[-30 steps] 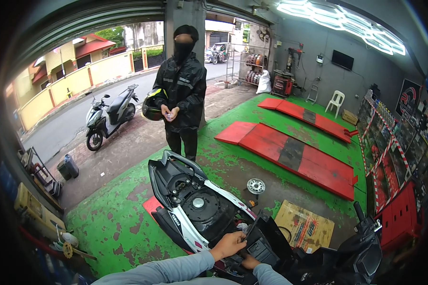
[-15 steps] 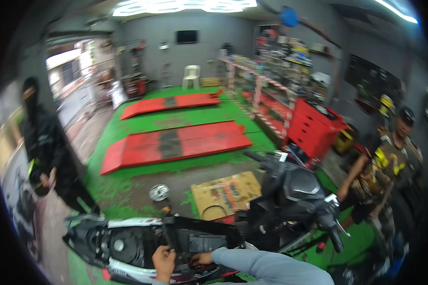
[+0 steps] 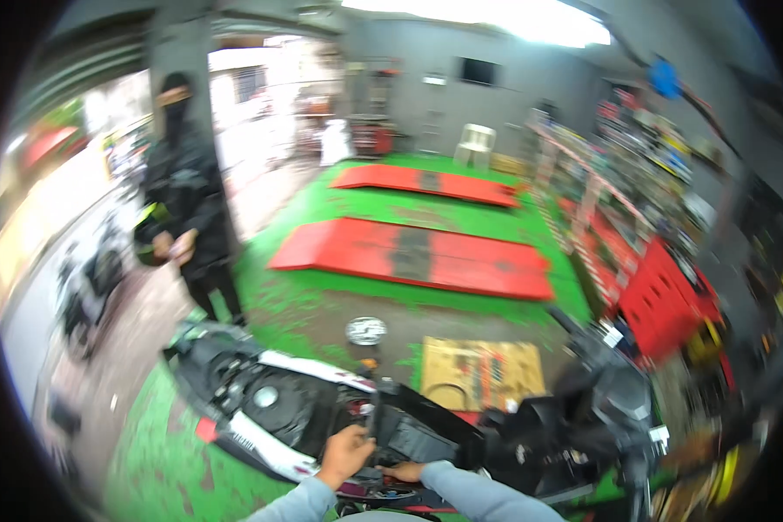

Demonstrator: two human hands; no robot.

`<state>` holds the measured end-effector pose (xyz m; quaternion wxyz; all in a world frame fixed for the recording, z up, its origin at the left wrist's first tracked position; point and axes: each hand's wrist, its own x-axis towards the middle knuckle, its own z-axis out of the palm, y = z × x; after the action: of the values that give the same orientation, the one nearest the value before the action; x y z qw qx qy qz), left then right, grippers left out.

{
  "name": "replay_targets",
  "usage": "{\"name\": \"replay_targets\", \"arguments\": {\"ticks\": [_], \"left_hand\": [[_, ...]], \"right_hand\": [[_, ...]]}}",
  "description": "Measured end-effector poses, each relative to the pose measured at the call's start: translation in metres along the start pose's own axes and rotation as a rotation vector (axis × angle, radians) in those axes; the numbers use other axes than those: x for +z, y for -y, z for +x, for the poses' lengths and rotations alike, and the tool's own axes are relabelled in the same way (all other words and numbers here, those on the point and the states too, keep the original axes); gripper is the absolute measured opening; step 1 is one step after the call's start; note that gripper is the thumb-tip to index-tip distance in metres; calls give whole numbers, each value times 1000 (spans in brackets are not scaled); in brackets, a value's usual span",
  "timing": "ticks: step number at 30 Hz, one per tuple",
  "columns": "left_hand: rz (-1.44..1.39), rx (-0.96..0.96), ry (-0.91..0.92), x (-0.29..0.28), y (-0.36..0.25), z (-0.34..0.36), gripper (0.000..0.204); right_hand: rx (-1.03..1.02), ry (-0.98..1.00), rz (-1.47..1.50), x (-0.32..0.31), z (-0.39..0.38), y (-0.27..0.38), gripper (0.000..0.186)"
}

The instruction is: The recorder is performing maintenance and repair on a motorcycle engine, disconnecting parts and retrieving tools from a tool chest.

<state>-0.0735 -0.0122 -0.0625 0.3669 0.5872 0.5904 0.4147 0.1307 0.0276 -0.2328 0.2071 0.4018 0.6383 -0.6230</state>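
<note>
View swings back left since earlier | left hand (image 3: 346, 452) fingers clamped on scooter (image 3: 270, 413) raised seat (image 3: 422, 426) edge | right hand (image 3: 404, 472) under seat, fingers' state cannot tell

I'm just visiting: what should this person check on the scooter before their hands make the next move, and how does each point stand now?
1. Left hand has a hold on the black raised seat panel: ok, it grips the panel's edge.
2. Right hand placed safely: cannot tell, mostly hidden under the panel.
3. Scooter standing steady: cannot tell, its stand is out of sight.
4. Bystander in black clear of the work: ok, standing apart from the scooter's tail.
5. Floor behind the scooter free of loose things: not ok, a round metal part and cardboard sheet lie there.
</note>
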Motion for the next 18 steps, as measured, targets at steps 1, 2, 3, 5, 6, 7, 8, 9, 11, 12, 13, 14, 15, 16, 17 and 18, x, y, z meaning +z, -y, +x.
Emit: {"name": "replay_targets", "arguments": {"ticks": [1, 2, 3, 5, 6, 7, 8, 9, 11, 12, 13, 14, 15, 16, 17, 18], "left_hand": [[8, 2, 46, 2, -25, 2, 29], [20, -31, 45, -1, -26, -2, 28], [28, 39, 43, -2, -15, 0, 27], [-19, 13, 15, -5, -17, -3, 26], [-24, 25, 10, -4, -18, -6, 26], [-23, 10, -24, -6, -19, -8, 26], [-46, -24, -3, -8, -22, -13, 26], [-67, -49, 21, -12, -22, -12, 27], [-69, -39, -1, -10, -18, -13, 26], [-74, -15, 6, -9, -19, -11, 26], [-91, -12, -2, -7, -20, -11, 25], [-88, -16, -10, -7, -19, -10, 25], [-87, -13, -4, -8, -17, -10, 25], [-86, -12, 1, -8, -16, -10, 26], [-83, -15, 0, -8, -18, -10, 26], [-60, -27, 24, -8, -23, -8, 28]], "right_hand": [[-139, -44, -5, 1, 0, -33, 72], [-295, -50, -16, 3, -1, -30, 62], [-244, -67, 114, 4, -3, -27, 58], [-189, -55, 208, 7, -28, -8, 56], [-166, -77, 202, 8, -30, -13, 56], [-143, -107, 202, 8, -30, -17, 57], [-144, -77, 180, 11, -35, -13, 57], [-113, -127, 98, 10, -41, -2, 59], [-86, -174, 15, 7, -37, 2, 61], [-87, -216, -91, 5, -29, -4, 60], [-88, -258, -197, 4, -21, -10, 60], [-93, -251, -202, 4, -13, -12, 60], [-98, -273, -108, 5, -4, -14, 56], [-103, -293, -15, 6, 4, -16, 53], [-105, -290, -14, 8, 19, -30, 53], [-94, -285, 71, 8, 37, -52, 53]]}}
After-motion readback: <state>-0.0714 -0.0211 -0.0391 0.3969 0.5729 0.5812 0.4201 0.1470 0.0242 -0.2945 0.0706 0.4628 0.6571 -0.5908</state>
